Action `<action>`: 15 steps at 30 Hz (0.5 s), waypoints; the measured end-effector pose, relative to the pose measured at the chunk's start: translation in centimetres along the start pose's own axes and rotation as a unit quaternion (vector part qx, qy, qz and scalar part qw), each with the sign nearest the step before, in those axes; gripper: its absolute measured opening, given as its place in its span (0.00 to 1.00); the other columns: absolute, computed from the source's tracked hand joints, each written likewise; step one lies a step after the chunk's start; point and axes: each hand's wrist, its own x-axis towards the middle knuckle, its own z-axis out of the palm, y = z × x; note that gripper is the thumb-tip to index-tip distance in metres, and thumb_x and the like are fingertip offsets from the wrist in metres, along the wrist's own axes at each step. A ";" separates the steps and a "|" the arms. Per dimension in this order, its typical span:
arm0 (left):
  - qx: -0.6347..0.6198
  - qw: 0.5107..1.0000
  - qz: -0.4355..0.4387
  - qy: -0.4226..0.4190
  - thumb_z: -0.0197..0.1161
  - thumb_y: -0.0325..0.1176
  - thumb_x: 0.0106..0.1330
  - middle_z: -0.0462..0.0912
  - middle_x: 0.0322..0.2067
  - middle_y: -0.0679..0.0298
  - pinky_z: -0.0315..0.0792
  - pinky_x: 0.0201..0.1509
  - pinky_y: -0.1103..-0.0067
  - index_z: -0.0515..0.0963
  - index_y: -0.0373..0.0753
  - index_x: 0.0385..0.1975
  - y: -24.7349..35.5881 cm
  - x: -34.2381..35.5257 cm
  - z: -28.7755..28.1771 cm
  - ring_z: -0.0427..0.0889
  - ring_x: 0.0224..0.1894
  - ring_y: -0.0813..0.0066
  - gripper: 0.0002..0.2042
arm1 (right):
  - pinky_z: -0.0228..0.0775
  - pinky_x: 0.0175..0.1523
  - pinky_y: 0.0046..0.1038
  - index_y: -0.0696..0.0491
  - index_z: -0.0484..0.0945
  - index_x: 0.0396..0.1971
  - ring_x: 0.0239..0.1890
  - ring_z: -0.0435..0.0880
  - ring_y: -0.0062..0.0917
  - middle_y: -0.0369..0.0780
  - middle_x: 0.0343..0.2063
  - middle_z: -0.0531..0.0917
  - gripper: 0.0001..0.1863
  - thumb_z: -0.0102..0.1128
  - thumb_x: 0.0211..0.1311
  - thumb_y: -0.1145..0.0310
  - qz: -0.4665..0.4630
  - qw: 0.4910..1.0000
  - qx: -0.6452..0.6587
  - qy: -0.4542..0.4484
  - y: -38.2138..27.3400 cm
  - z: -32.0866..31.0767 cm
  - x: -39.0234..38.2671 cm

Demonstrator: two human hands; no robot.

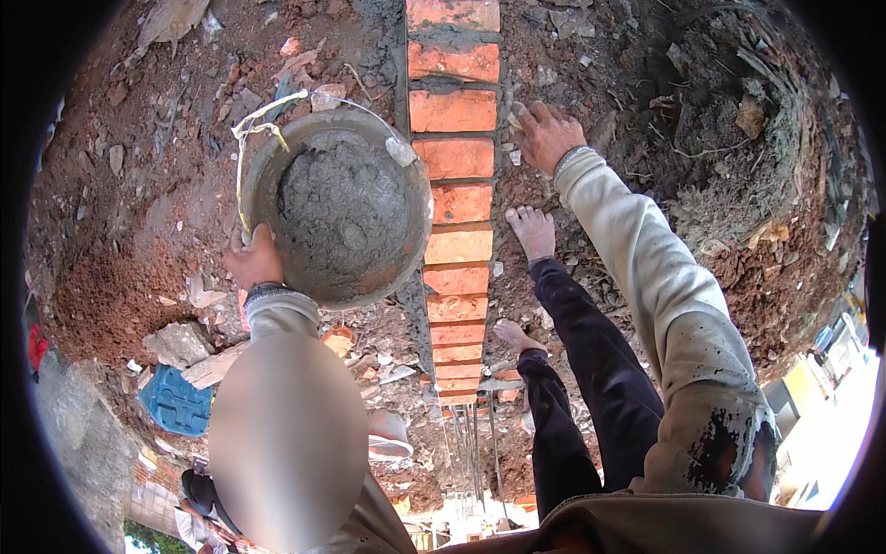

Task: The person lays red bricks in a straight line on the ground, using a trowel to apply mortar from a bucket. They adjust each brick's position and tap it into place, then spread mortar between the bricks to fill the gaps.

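Left hand on bucket, right hand by brick row.
Left hand closed on the bucket's rim; bucket lies ahead and to the right of it, holding grey mortar. Pale yellow cord runs forward from the fingers. Brick row just left of right hand, fingers bent; cannot tell whether they hold anything.
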 end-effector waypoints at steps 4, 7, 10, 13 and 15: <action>-0.021 1.000 -0.009 -0.006 0.61 0.28 0.53 0.79 0.28 0.60 0.70 0.30 0.80 0.74 0.24 0.37 -1.0 0.5 -0.4 0.76 0.26 0.76 0.15 | 0.72 0.51 0.43 0.46 0.63 0.62 0.47 0.80 0.42 0.45 0.52 0.72 0.29 0.54 0.59 0.58 0.020 0.991 -0.002 -0.134 -1.4 -2.1 0.8; -0.006 0.999 -0.030 -0.010 0.61 0.27 0.53 0.79 0.29 0.60 0.70 0.30 0.80 0.73 0.24 0.38 0.1 0.2 -0.2 0.76 0.26 0.75 0.15 | 0.74 0.46 0.43 0.45 0.64 0.61 0.51 0.77 0.38 0.41 0.52 0.71 0.28 0.54 0.60 0.55 0.007 0.999 -0.005 -0.039 -0.2 -0.9 0.5; 0.020 0.998 -0.050 0.020 0.61 0.27 0.53 0.79 0.30 0.59 0.71 0.30 0.80 0.72 0.23 0.40 0.9 -0.8 0.5 0.76 0.27 0.75 0.16 | 0.73 0.49 0.44 0.45 0.63 0.62 0.50 0.78 0.42 0.44 0.51 0.72 0.28 0.54 0.60 0.59 0.018 0.993 0.009 -0.116 -0.5 -1.3 1.4; 0.009 0.999 -0.041 -0.001 0.61 0.27 0.53 0.80 0.31 0.57 0.72 0.32 0.80 0.71 0.22 0.41 0.7 -0.2 -0.2 0.77 0.28 0.75 0.18 | 0.73 0.49 0.44 0.45 0.63 0.62 0.50 0.78 0.42 0.43 0.51 0.72 0.28 0.53 0.61 0.58 -0.013 0.999 0.046 -0.006 0.3 -0.8 -0.3; 0.005 0.999 -0.035 -0.027 0.61 0.28 0.53 0.80 0.31 0.56 0.72 0.33 0.80 0.70 0.22 0.42 -0.1 0.3 -0.4 0.77 0.29 0.74 0.19 | 0.72 0.50 0.45 0.45 0.65 0.60 0.49 0.79 0.42 0.43 0.52 0.73 0.27 0.51 0.61 0.56 0.015 0.997 0.071 -0.012 0.8 -0.5 -2.1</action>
